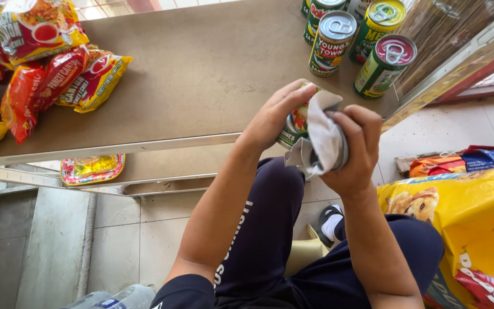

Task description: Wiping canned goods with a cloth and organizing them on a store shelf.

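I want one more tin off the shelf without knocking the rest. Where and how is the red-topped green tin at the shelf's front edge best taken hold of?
Grip the red-topped green tin around its round side wall, coming from the open front edge; other tins crowd behind it, and the flat lid offers only a pull ring.

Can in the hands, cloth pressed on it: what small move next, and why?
Probably turn the can a little in the left hand so the right hand can rub the white cloth over an uncovered side; the cloth now covers only one end.

One head-worn camera looks steeply down, close over the shelf [201, 74] filling the frame's upper half, floor below.
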